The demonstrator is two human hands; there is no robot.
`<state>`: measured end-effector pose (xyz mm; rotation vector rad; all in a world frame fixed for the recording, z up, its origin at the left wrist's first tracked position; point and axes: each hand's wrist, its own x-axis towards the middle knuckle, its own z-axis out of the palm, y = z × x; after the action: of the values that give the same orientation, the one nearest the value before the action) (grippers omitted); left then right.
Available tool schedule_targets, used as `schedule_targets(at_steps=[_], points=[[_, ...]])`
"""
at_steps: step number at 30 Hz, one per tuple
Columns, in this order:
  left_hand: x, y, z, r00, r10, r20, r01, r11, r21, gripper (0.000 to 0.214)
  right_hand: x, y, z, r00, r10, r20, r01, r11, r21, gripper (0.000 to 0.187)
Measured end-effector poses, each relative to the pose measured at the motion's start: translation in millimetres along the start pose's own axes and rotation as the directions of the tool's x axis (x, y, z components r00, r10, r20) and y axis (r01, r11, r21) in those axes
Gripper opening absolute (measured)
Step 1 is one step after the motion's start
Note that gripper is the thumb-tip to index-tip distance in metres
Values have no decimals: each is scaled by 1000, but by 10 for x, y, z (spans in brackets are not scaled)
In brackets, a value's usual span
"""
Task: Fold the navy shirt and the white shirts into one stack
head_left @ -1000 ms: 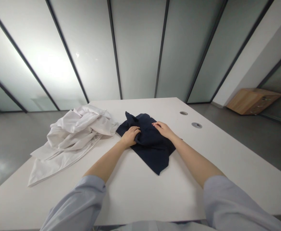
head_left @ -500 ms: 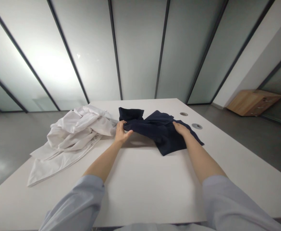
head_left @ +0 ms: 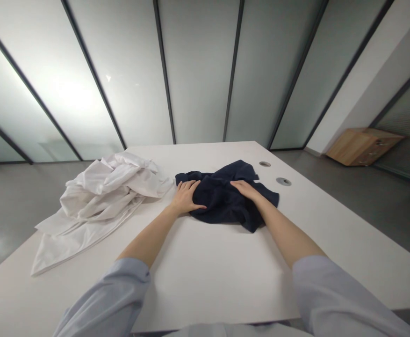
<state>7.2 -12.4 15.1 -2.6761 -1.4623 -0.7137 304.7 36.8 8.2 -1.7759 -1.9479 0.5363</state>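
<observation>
A dark navy garment lies crumpled on the white table, its front edge hanging in uneven folds toward me. My left hand rests on its left end, fingers spread over the cloth and thumb stretched to the right. On the garment's right half lies my right hand, fingers extended across the fabric; its thumb is hard to make out. Left of the garment is a heaped white cloth, with a smooth flap spread toward the near left. Neither hand touches it.
Two round cable holes are set in the table's right side, a farther grommet and a nearer grommet. A wooden cabinet stands on the floor at right. Frosted glass panels line the back.
The garment's raised left part has come down onto the table and its far flap is folded in. My left hand has opened and moved slightly right; my right hand has shifted left.
</observation>
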Motion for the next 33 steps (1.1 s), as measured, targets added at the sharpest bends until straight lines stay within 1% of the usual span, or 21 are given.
schedule_targets(at_steps=[1, 2, 4, 6, 8, 9, 11, 12, 13, 14, 16, 18, 19, 21, 24, 26, 28, 30, 31, 32, 33], points=[[3, 1, 6, 1000, 14, 5, -14, 1000, 2, 105, -7, -134, 99, 989, -120, 90, 106, 984, 141, 40], [5, -4, 13, 999, 29, 21, -29, 1000, -4, 107, -25, -272, 204, 961, -224, 162, 174, 945, 275, 37], [12, -20, 27, 996, 55, 67, -54, 998, -18, 104, -92, -534, 410, 880, -396, 261, 235, 842, 485, 32], [22, -34, 34, 991, 62, 122, -61, 998, -9, 88, -170, -720, 564, 827, -463, 320, 187, 762, 621, 30], [37, -36, 28, 983, 58, 175, -62, 998, 14, 66, -215, -786, 614, 833, -438, 338, 53, 671, 740, 32], [46, -32, 19, 979, 62, 195, -66, 998, 17, 55, -215, -771, 591, 854, -399, 335, -30, 605, 796, 35], [67, -17, -14, 976, 61, 210, -65, 998, 13, 38, -168, -656, 467, 920, -271, 282, -149, 423, 894, 40], [78, -9, -40, 979, 43, 199, -47, 999, 12, 34, -128, -566, 378, 955, -183, 233, -164, 325, 931, 42], [90, 0, -76, 984, 14, 177, -17, 1000, 15, 31, -83, -463, 285, 984, -76, 163, -141, 234, 962, 42], [105, 7, -124, 989, -24, 144, 21, 1000, 22, 30, -39, -354, 197, 995, 42, 87, -92, 159, 983, 40], [144, 15, -269, 993, -106, 49, 105, 994, 37, 30, 32, -150, 65, 964, 265, 4, -24, 73, 997, 33], [203, 9, -499, 984, -164, -72, 167, 985, 39, 29, 67, -6, 15, 914, 405, -14, 5, 23, 1000, 24], [240, 0, -651, 973, -179, -143, 186, 982, 38, 30, 72, 33, 19, 898, 441, -15, 12, 10, 1000, 20], [317, -35, -1028, 939, -173, -298, 194, 980, 43, 34, 69, 50, 61, 891, 453, -17, 9, 21, 1000, 16], [399, -126, -1730, 854, -107, -509, 179, 979, 94, 44, 62, -1, 138, 914, 405, -24, -25, 115, 993, 13], [408, -217, -2215, 801, -107, -589, 235, 961, 146, 40, 71, -27, 168, 921, 388, -30, -40, 171, 984, 12], [382, -346, -2633, 753, -153, -640, 349, 918, 190, 35, 88, -31, 181, 918, 395, -39, -47, 205, 978, 13], [338, -536, -2918, 701, -202, -684, 448, 871, 203, 36, 102, -24, 187, 913, 404, -47, -52, 232, 971, 14], [312, -658, -2993, 675, -222, -704, 494, 845, 206, 38, 106, -21, 190, 912, 406, -55, -51, 247, 968, 14], [282, -795, -3017, 664, -244, -707, 534, 816, 219, 40, 107, -20, 194, 912, 405, -65, -48, 262, 964, 14], [248, -944, -2987, 674, -270, -688, 568, 785, 247, 43, 105, -22, 198, 912, 403, -76, -42, 277, 960, 14]])
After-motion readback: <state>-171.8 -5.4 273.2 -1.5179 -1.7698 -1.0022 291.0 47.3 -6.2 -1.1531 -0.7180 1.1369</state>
